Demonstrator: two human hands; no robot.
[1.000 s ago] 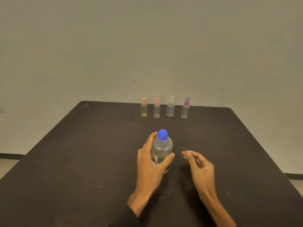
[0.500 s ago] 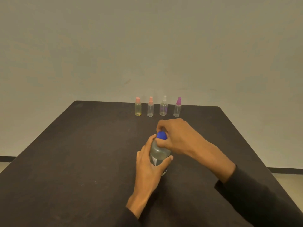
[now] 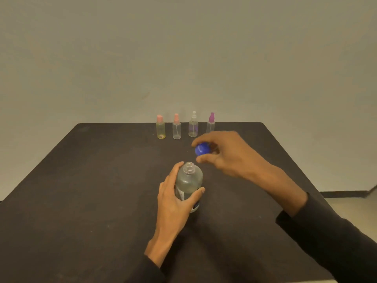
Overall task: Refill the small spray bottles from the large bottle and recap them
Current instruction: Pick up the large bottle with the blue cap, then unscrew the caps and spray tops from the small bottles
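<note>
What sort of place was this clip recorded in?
Probably a bare staged recording room, not a home: a plain dark matte table, a blank pale wall, and four small clear plastic spray bottles lined up neatly.

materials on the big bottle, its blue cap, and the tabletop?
Large clear bottle: likely clear plastic, glossy; the see-through wall shows highlights, though glass can't be ruled out. Round blue cap, pinched in the right hand: opaque plastic by the look, smooth with a slight sheen. Dark tabletop: matte and finely speckled, no glare; could be laminate or a fabric-like covering, can't tell which.
</note>
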